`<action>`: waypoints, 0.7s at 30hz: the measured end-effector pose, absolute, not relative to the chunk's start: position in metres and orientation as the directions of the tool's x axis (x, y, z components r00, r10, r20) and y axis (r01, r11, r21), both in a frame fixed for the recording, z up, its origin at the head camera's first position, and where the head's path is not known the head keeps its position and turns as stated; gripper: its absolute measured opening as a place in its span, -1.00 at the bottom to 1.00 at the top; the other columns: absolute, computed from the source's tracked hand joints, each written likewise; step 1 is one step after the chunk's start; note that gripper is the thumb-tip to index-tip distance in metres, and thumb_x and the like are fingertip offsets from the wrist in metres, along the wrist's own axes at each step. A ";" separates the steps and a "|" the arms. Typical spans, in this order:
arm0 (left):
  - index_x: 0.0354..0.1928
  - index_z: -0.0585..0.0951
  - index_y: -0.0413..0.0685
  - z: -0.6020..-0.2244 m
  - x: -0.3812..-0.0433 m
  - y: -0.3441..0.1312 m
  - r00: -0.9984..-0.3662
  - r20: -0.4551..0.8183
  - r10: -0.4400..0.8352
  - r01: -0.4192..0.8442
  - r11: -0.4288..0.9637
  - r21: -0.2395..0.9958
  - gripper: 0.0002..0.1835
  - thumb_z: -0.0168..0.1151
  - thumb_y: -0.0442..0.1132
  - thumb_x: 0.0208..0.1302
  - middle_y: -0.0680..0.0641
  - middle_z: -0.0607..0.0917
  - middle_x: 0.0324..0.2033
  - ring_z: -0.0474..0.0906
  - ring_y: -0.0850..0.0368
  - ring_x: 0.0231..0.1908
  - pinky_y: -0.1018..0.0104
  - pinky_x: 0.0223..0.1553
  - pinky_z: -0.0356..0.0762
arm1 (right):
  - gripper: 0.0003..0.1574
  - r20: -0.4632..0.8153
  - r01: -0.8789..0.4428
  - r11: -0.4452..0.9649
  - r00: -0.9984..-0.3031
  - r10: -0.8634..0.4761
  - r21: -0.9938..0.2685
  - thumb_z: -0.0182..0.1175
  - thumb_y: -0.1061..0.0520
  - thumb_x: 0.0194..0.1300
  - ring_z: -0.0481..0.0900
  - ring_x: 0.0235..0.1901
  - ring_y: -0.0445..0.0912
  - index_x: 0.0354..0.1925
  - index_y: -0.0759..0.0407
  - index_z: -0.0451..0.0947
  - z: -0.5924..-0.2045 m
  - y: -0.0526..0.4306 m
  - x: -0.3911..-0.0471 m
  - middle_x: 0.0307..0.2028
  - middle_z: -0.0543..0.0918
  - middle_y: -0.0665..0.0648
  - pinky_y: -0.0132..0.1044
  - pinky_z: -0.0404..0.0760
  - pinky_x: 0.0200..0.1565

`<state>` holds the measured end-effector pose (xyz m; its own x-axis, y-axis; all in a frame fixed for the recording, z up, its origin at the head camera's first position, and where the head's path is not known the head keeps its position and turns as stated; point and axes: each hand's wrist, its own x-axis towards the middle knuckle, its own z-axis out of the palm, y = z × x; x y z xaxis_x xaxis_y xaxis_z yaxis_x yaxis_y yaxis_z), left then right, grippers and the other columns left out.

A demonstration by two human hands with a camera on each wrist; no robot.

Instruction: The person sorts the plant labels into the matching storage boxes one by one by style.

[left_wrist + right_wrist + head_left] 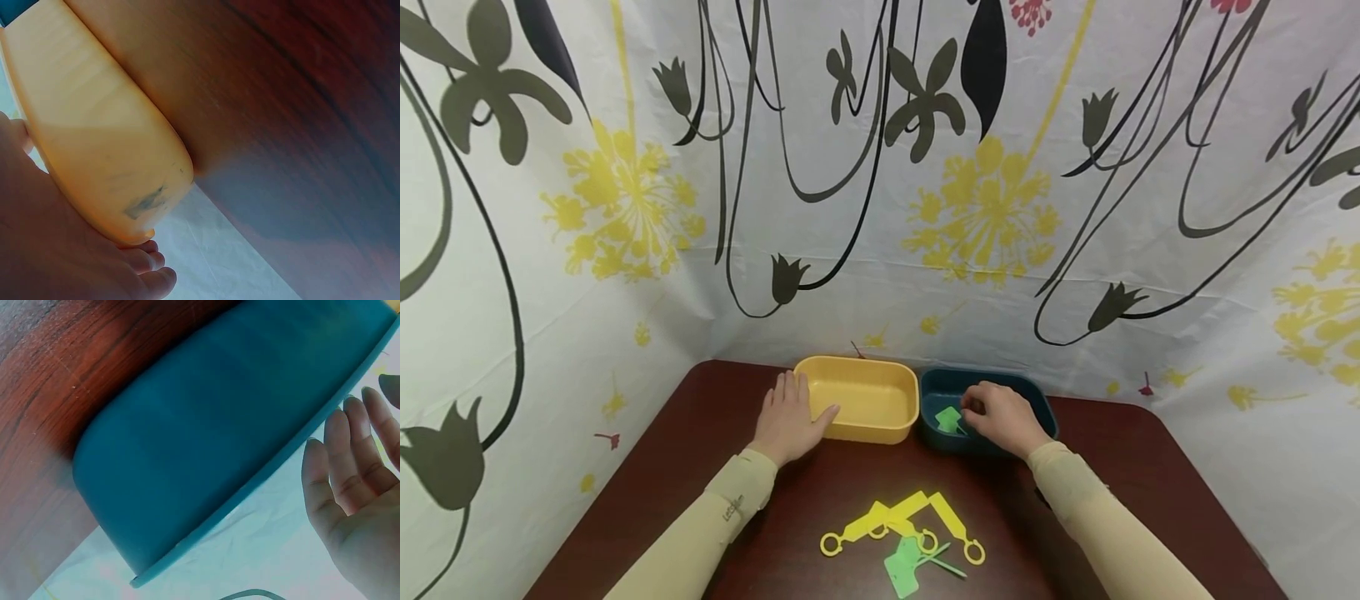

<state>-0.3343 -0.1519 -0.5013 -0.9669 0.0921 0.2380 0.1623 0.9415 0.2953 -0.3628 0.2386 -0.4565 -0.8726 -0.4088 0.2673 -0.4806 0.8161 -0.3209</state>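
My left hand (788, 423) lies with straight fingers over the left end of a yellow plastic bin (865, 435); the left wrist view has it along the rim of the same bin (106, 144). Over the dark blue bin (1037, 400) is my right hand (1003, 417), fingers loosely bent. In the right wrist view the right hand (359, 481) holds nothing, its fingertips near the blue bin's rim (237, 494). A light green flat tag (948, 419) lies inside the blue bin, left of the right hand.
Several yellow tags with ring ends (953, 518) lie on the dark red-brown table (820, 492), some overlapping. Just in front of them are light green flat pieces (904, 568) with thin stems. A white flowered cloth (865, 225) hangs behind the bins and on both sides.
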 end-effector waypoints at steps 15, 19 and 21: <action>0.53 0.04 -0.41 -0.500 -0.334 -0.151 -0.965 0.244 0.098 0.171 0.939 0.299 0.09 -0.13 0.46 0.39 -0.46 0.05 0.49 -0.09 -0.36 0.50 -0.24 0.42 -0.03 | -0.82 0.335 -0.531 0.799 -0.835 -0.436 -0.282 0.34 0.03 0.32 0.54 -0.30 -0.27 -0.10 -0.10 0.70 -0.452 0.233 -0.342 -0.25 0.57 -0.17 -0.21 0.59 -0.24; 0.53 0.04 -0.41 -0.500 -0.334 -0.152 -0.965 0.242 0.099 0.170 0.941 0.293 0.10 -0.15 0.46 0.39 -0.46 0.06 0.49 -0.09 -0.36 0.50 -0.24 0.42 -0.03 | -0.80 0.372 -0.547 0.792 -0.818 -0.439 -0.270 0.36 0.03 0.31 0.57 -0.28 -0.27 -0.08 -0.11 0.71 -0.453 0.231 -0.337 -0.24 0.59 -0.16 -0.22 0.60 -0.24; 0.53 0.04 -0.41 -0.500 -0.334 -0.152 -0.965 0.242 0.100 0.170 0.942 0.291 0.10 -0.14 0.46 0.39 -0.46 0.06 0.49 -0.09 -0.36 0.50 -0.24 0.42 -0.03 | -0.80 0.391 -0.556 0.790 -0.808 -0.441 -0.258 0.38 0.03 0.29 0.56 -0.29 -0.29 -0.09 -0.14 0.71 -0.454 0.230 -0.334 -0.25 0.58 -0.18 -0.24 0.61 -0.25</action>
<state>-0.3344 -0.1515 -0.5003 -0.9652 0.0995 0.2417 0.1698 0.9417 0.2906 -0.3343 0.2302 -0.4536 -0.8078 -0.4414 0.3907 -0.5564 0.7899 -0.2580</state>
